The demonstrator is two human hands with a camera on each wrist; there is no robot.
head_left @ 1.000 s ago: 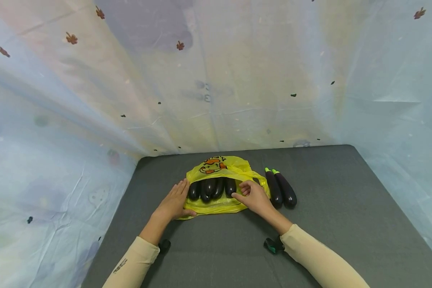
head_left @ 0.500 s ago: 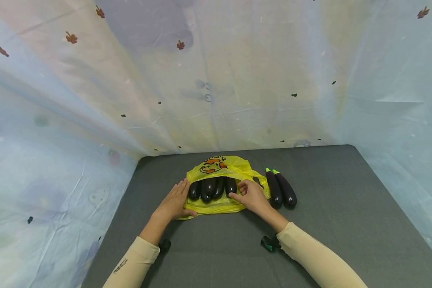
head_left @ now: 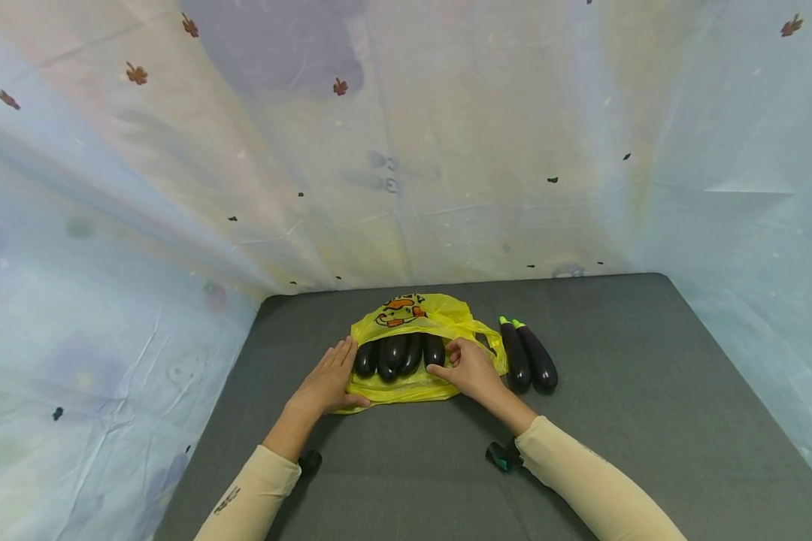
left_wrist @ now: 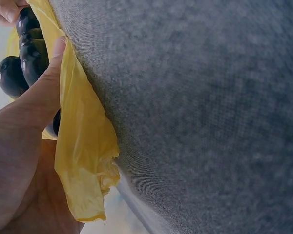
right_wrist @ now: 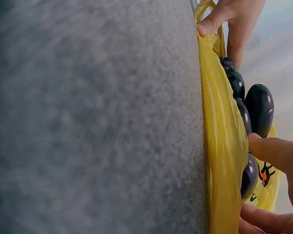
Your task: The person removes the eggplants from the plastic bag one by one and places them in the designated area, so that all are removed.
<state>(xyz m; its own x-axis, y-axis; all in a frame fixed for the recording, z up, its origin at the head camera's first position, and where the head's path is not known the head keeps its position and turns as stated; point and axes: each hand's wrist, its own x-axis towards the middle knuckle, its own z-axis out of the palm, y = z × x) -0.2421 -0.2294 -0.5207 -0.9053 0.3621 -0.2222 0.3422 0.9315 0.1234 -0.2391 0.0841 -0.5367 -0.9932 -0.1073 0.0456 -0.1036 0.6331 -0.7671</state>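
Note:
A yellow plastic bag [head_left: 436,306] with a printed cartoon lies on its side, its mouth toward me. Several dark eggplants [head_left: 393,355] show their rounded ends inside it. My left hand [head_left: 325,376] lies flat along the bag's left edge, fingers straight; in the left wrist view its thumb [left_wrist: 58,51] rests against the plastic. At the right of the mouth, my right hand [head_left: 475,368] has curled fingers and thumb on either side of the rightmost eggplant [right_wrist: 249,176]. The fingers' full contact is partly hidden in the right wrist view.
Two more eggplants [head_left: 534,357] with green stems lie side by side right of the bag. Everything sits on a grey cloth-covered table [head_left: 406,473]. A pale patterned sheet [head_left: 460,150] hangs behind the table and along its sides.
My right hand has shifted slightly left, its thumb coming across the near end of the rightmost eggplant. The left hand and the bag have stayed in place.

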